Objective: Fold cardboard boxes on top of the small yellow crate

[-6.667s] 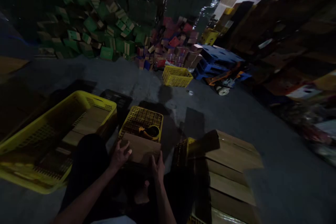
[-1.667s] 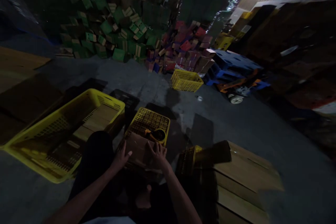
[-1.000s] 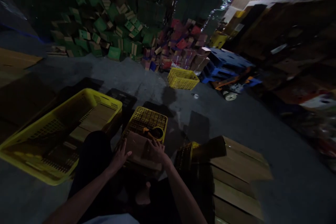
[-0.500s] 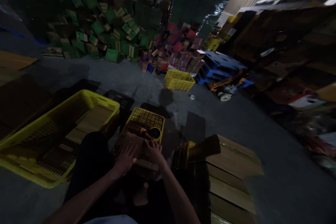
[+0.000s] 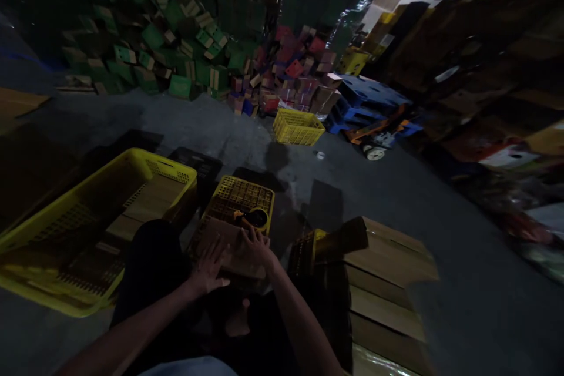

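A brown cardboard box [image 5: 240, 258] lies on an upturned yellow plastic crate [image 5: 247, 188] in front of my knees. My left hand [image 5: 209, 267] rests flat on the box's left part, fingers spread. On its right part lies my right hand [image 5: 258, 247], fingers also stretched out over the cardboard. Just beyond the box, on the crate, sits a tape dispenser [image 5: 255, 218] with a yellow-orange rim and a dark middle. Dim light hides the box's near side.
To the left stands a large yellow crate [image 5: 132, 155] holding flat cardboard boxes [image 5: 152, 202]. Stacked cardboard [image 5: 392, 252] is at my right. Farther off are a small yellow crate [image 5: 298, 128], blue pallets [image 5: 370, 94], a pallet jack [image 5: 374, 150] and piled green boxes [image 5: 180, 87].
The box's top looks flatter and its flap lies lower under my hands. My left thumb has spread outward. The whole view has shifted slightly.
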